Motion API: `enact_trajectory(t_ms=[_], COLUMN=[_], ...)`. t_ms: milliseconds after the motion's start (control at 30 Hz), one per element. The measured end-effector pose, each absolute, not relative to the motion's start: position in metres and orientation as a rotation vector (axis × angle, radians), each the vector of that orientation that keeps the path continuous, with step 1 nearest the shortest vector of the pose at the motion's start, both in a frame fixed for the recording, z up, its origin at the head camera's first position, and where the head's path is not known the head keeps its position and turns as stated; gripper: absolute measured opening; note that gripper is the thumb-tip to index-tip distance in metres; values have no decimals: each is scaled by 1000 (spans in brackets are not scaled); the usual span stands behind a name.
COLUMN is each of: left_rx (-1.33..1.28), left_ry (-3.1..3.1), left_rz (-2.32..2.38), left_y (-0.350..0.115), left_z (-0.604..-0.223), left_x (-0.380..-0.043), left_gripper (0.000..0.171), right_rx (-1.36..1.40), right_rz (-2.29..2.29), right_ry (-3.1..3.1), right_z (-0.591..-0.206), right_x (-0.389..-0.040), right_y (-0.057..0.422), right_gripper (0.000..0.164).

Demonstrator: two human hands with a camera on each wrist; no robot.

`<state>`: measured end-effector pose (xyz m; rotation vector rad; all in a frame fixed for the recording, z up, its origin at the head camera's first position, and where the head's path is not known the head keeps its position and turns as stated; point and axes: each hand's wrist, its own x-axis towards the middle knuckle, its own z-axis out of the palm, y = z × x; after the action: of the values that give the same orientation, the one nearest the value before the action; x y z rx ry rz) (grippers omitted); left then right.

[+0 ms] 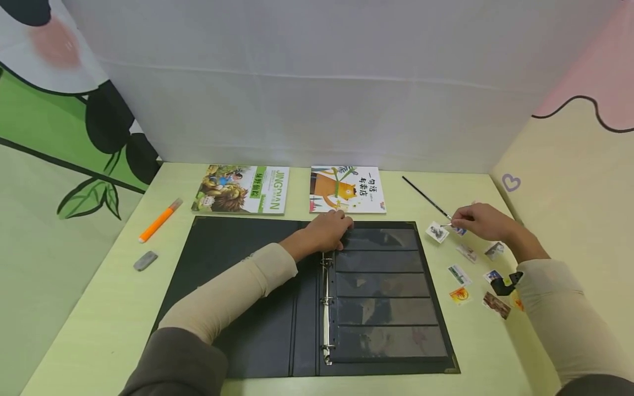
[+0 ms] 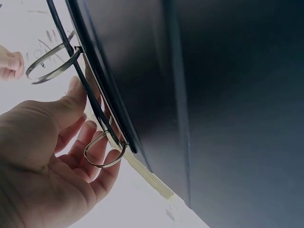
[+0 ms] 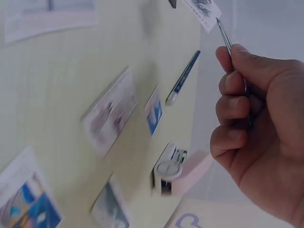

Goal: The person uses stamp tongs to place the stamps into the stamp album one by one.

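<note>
A black ring-binder stamp album [image 1: 242, 297] lies open, its right side bearing a black page [image 1: 381, 286] with clear strip pockets. My left hand [image 1: 327, 231] is at the page's top corner beside the metal rings [image 2: 102, 149]. In the left wrist view, its thumb and curled fingers hold the page edge. My right hand [image 1: 482, 223] grips metal tweezers [image 3: 225, 35] between thumb and fingers. At the tweezers' tip is a small white stamp [image 1: 437, 232] with a dark picture, raised above the table right of the album.
Several loose stamps [image 1: 459, 275] are scattered right of the album. Behind them lies a thin black stick [image 1: 423, 195]. Two picture books [image 1: 242, 190] lie behind the album. An orange marker [image 1: 160, 221] and a grey eraser [image 1: 146, 260] are at left. A white wall closes the back.
</note>
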<state>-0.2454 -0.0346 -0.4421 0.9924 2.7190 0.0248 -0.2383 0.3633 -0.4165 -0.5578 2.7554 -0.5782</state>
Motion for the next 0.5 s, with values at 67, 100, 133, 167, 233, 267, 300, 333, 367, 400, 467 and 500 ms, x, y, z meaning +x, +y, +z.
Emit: enact_trajectory(t_ms=[67,100,133,167,233,267,300,333,367,400,467,500], left_rx=[989,988,989,990,997,1000,1004,1007,1009,1010,1014,1015], left_ry=[2722,2722,2724,2725,2724,2723,2721,2719,2716,2714,2713,2712], left_rz=[13,12,8,8,6,9,12,12,16,20,16,15], left_y=[-36,-36,-36,-37,-36,-36,-36,-35,-35,-34,-33,-32], left_z=[-442,-442,-441,-441,-440,-440,-440,-440,-440,-440,-439,-439], left_x=[-246,-246,-246,-247,-247,-247,-247,-247,-247,-247,-246,-246], left_gripper=[53,53,53,53,53,54,54,54,55,55,55,55], right_rx=[-575,-588,-606,-630,-675,-699,-726,-751,-774,-799,-851,-872], right_rz=[-588,-585,-590,-590,-597,-600,-598,-599,-597,-597,-597,-602], right_ry=[2757,2758,2755,2755,2753,2752,2753,2750,2747,2743,2740,2731], right_z=[-414,-413,-412,-410,-408,-408,-408,-408,-408,-410,-414,-417], right_x=[-246,-250,-255,-260,-269,-274,-279,-284,-288,-292,-299,-301], right_y=[354,348,341,334,318,310,303,295,287,280,267,261], right_gripper=[24,24,25,25,26,26,25,25,25,25,24,23])
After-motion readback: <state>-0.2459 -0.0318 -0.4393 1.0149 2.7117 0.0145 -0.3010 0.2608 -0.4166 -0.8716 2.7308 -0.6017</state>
